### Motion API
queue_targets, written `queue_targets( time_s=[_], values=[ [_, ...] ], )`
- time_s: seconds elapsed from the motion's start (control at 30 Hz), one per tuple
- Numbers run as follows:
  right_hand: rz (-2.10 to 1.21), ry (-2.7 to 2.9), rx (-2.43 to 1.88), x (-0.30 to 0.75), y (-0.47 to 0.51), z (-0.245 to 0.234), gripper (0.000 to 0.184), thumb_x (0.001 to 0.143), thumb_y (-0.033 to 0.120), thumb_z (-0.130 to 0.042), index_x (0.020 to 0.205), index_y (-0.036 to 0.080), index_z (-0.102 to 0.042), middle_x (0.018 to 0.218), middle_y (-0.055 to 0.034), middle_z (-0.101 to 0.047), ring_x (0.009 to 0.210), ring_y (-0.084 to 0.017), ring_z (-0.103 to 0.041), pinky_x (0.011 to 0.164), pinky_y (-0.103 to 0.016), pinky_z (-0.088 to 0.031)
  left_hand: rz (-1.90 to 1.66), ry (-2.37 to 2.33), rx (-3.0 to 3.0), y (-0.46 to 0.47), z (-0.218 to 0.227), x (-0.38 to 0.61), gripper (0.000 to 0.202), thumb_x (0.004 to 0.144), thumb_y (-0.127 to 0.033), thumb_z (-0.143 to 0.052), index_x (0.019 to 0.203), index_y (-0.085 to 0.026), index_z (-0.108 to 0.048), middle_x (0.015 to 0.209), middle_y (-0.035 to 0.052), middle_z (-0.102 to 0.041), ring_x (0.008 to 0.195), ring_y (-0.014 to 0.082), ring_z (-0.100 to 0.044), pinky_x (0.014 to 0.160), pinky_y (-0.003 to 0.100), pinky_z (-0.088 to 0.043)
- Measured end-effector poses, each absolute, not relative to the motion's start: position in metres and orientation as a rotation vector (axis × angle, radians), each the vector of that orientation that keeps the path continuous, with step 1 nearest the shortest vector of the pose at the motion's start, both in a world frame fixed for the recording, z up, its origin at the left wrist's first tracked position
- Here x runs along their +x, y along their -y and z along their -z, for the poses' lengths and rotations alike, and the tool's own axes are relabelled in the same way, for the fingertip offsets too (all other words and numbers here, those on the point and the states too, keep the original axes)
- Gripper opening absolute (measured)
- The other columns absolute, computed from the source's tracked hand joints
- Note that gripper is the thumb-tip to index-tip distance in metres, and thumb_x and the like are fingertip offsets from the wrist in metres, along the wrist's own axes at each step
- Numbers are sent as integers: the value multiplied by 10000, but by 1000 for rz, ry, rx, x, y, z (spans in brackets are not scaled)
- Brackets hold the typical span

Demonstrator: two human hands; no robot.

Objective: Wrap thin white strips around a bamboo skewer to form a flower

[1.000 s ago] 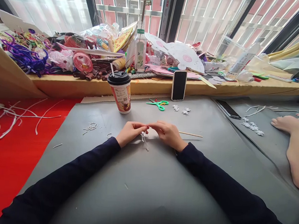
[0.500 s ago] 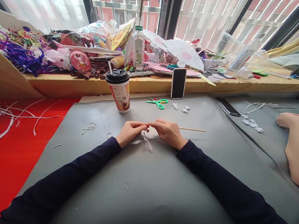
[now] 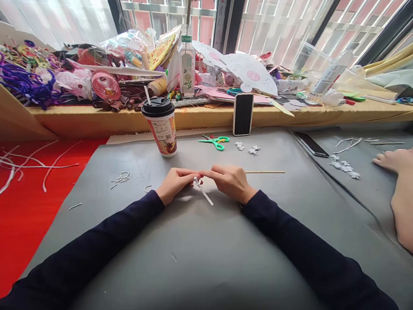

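Both hands meet at the fingertips above the grey table mat (image 3: pixel 197 260). My left hand (image 3: pixel 175 183) is closed in a pinch on a white strip (image 3: pixel 205 192), whose free end hangs down toward me. My right hand (image 3: pixel 230 182) is closed, its index finger reaching to the left fingertips. A thin wooden stick (image 3: pixel 266 172) juts out to the right from behind my right hand, which seems to hold it. The stick's other end is hidden by the fingers.
A paper cup (image 3: pixel 163 134), green scissors (image 3: pixel 216 142), a propped phone (image 3: pixel 243 114) and small white flower shapes (image 3: pixel 253 150) stand or lie beyond the hands. White cut bits (image 3: pixel 120 178) lie at left. Another person's hands (image 3: pixel 394 159) are at right. Craft materials crowd the sill (image 3: pixel 202 123).
The white strip has turned and shows more sharply below the fingers. The stick has tilted slightly, its right end higher. The other person's hand has shifted; the view has moved a little.
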State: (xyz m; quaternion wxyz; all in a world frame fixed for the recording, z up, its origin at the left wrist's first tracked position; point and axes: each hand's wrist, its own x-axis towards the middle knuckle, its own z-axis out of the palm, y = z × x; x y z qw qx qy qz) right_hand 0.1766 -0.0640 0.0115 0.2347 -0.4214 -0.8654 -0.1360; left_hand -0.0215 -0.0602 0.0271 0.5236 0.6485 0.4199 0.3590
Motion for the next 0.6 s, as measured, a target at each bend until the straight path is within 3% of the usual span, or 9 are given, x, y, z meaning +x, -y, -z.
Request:
queue_targets(
  time_s=[0.17,0.37,0.6],
  values=[
    [279,2364,-1137,174,71,-17,366,873,167,-328,1074,359,-566,722,26,-581,584,-69,-441,514,-221,-227,-722,-886,1637,53,-37,-30,310,713,-387,-543,746,-117,-692,686,62,-642,631,139,-516,667,266,-405],
    [217,2411,-998,176,73,-23,328,901,220,-319,1072,353,-565,766,25,-613,615,-81,-467,567,-223,-260,-649,-791,1696,51,-44,-32,379,754,-408,-495,529,-130,-621,726,69,-647,728,161,-550,714,261,-407],
    [185,2274,-1016,172,71,-20,216,876,356,-403,962,210,-537,711,7,-637,586,-101,-472,680,-233,-315,-588,-829,1717,48,-40,-34,344,738,-421,-527,586,-132,-634,704,57,-644,700,157,-549,700,263,-407]
  ],
)
